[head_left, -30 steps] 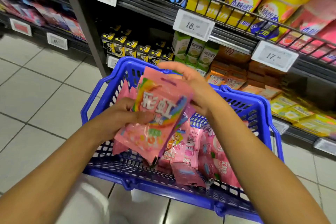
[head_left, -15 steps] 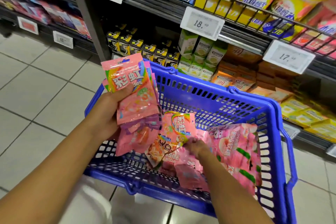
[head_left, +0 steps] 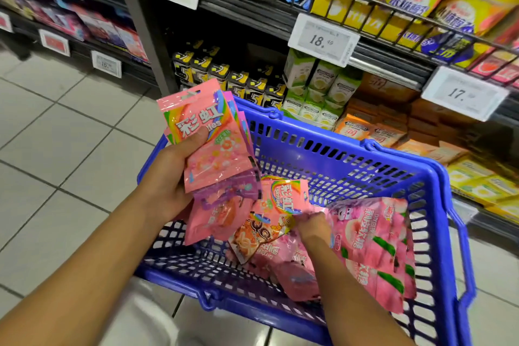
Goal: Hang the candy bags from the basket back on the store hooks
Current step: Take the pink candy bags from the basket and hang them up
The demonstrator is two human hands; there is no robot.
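Note:
A blue plastic basket [head_left: 351, 166] stands in front of me with pink candy bags inside. My left hand [head_left: 171, 174] grips a stack of several pink rainbow candy bags [head_left: 213, 146] above the basket's left rim, thumb across the front bag. My right hand [head_left: 313, 226] reaches down into the basket and pinches another pink rainbow candy bag [head_left: 283, 196] at its lower corner. Beside it lie an orange-brown snack bag [head_left: 258, 236] and large pink peach candy bags [head_left: 373, 244]. No store hooks are in view.
Shelves with a wire rail [head_left: 365, 0] rise behind the basket, holding yellow bags, green cartons [head_left: 317, 84] and black-and-yellow tins [head_left: 224, 76]. Price tags [head_left: 323, 39] hang along the shelf edges. Grey floor tiles [head_left: 56, 149] lie to the left.
My left hand carried the stack of bags to the left and up. My right hand went down into the basket and took hold of another rainbow bag.

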